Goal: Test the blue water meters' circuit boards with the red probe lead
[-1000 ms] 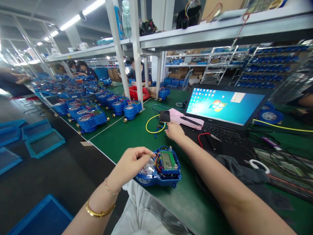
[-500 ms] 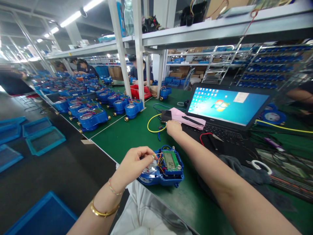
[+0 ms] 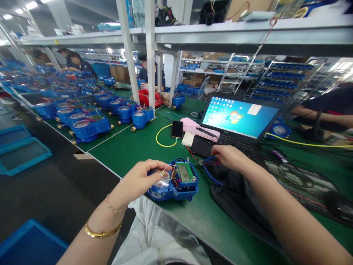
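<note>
An uncased blue water meter sits near the table's front edge, its round dial half covered by my left hand. Thumb and forefinger of that hand pinch a thin pale wire over the dial. Beside the dial, a green circuit board carries a small display, with yellow and red wires between them. My right hand is closed on a red and blue wire lead, to the right of the meter and in front of the laptop. A small connector hangs at the lead's left end.
A phone with a yellow cable lies behind the meter, next to pink papers and a pen. Dark cloth is under my right forearm. Several blue meters stand at left. Co-workers sit beyond; a shelf spans overhead.
My right hand has moved from beside the phone, right and nearer me, and now has the red and blue lead. My left hand stays at the meter. The view has turned right.
</note>
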The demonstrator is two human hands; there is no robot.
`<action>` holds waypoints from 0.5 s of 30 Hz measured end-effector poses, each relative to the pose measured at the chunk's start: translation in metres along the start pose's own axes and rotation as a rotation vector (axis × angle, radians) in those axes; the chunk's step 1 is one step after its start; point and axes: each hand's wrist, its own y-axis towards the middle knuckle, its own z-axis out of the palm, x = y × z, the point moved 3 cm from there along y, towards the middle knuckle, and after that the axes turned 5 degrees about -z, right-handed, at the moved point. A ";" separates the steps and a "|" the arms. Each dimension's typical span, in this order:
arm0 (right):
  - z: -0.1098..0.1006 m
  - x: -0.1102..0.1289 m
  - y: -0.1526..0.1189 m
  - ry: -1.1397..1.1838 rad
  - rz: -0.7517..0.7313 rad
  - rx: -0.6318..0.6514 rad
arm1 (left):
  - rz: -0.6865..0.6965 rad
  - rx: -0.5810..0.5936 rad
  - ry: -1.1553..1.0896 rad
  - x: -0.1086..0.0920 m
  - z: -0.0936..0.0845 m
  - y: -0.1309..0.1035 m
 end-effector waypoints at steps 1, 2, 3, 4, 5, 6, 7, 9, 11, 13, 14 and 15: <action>0.002 -0.004 -0.017 -0.010 0.017 0.013 | 0.001 0.016 0.001 0.000 -0.001 0.000; 0.006 -0.006 -0.033 -0.018 0.032 0.026 | -0.003 0.026 -0.002 0.000 -0.001 0.001; 0.011 -0.007 -0.048 -0.023 0.046 0.036 | -0.012 0.029 -0.015 0.000 -0.002 0.001; 0.017 -0.006 -0.061 -0.024 0.058 0.044 | -0.022 0.026 -0.038 0.000 -0.002 0.002; 0.024 -0.004 -0.072 -0.026 0.068 0.051 | -0.032 0.017 -0.065 0.000 -0.001 0.003; 0.030 -0.001 -0.082 -0.037 0.079 0.058 | -0.041 0.004 -0.091 0.000 -0.001 0.004; 0.037 0.003 -0.090 -0.059 0.090 0.066 | -0.045 -0.011 -0.113 0.001 -0.001 0.005; 0.045 0.010 -0.099 -0.122 0.116 0.084 | -0.046 -0.023 -0.135 0.002 0.000 0.007; 0.047 0.015 -0.099 -0.174 0.133 0.110 | -0.041 -0.022 -0.149 0.004 0.001 0.009; 0.043 0.015 -0.094 -0.175 0.137 0.132 | -0.038 -0.014 -0.167 0.006 0.002 0.009; 0.038 0.013 -0.091 -0.154 0.136 0.140 | -0.037 -0.009 -0.176 0.006 0.002 0.009; 0.033 0.010 -0.089 -0.122 0.137 0.142 | -0.037 -0.005 -0.182 0.007 0.002 0.009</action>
